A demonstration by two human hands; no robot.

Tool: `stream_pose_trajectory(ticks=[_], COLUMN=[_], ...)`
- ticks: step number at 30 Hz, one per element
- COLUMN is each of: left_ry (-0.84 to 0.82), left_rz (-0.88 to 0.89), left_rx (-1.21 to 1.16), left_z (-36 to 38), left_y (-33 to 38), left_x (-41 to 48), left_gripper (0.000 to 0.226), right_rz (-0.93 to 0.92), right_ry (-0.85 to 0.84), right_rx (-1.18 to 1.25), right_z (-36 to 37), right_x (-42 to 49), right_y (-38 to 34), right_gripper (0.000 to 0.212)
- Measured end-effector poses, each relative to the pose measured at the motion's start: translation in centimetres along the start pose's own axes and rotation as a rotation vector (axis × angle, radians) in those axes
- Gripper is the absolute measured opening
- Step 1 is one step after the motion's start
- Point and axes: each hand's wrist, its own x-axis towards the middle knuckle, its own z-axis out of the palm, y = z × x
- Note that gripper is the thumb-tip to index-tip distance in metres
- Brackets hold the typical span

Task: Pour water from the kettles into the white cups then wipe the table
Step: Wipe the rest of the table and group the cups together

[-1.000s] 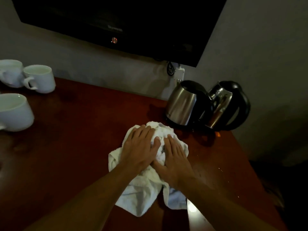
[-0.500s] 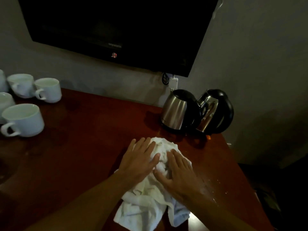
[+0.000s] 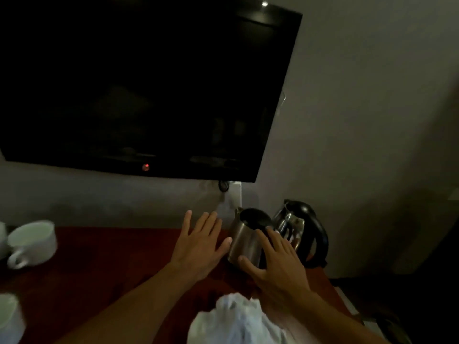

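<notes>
White cups point(image 3: 32, 240), red table point(image 3: 119, 264), steel-grey kettles point(image 3: 244, 238).

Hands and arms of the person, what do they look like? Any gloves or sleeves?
No gloves and no sleeves in view. The left hand and right hand are bare, with no ring that the dim picture shows. The left forearm and right forearm are bare too, with no watch or bracelet at the wrists.

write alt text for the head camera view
Two open hands, the left hand and right hand, reach toward a steel kettle on a dark red table. A crumpled white towel lies nearer the camera, a second kettle behind, white cups at left, a dark television above.
</notes>
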Motion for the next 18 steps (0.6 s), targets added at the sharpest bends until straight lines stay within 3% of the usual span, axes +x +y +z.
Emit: stream_pose_trajectory(ticks=[4, 11, 14, 18], left_ry=[-0.020, -0.118, -0.183, -0.360], left_rz=[0.117, 0.293, 0.349, 0.297], left_rx=[0.036, 0.113, 0.145, -0.027], left_z=[-1.1, 1.2, 2.3, 2.3], left_y=[0.0, 1.5, 1.8, 2.5], left_x=[3.4, 8.5, 10.7, 13.2], left_gripper=[0.113, 0.086, 0.103, 0.121], right_rz=[0.089, 0.147, 0.134, 0.065], right_ry=[0.022, -0.091, -0.131, -0.167], right_rx=[-0.028, -0.043, -0.048, -0.053], right_z=[-2.3, -2.8, -1.8, -0.6], right_x=[2.0, 4.0, 5.5, 7.4], right_y=[1.7, 4.3, 6.0, 7.7], right_gripper=[0.111, 0.094, 0.091, 0.082])
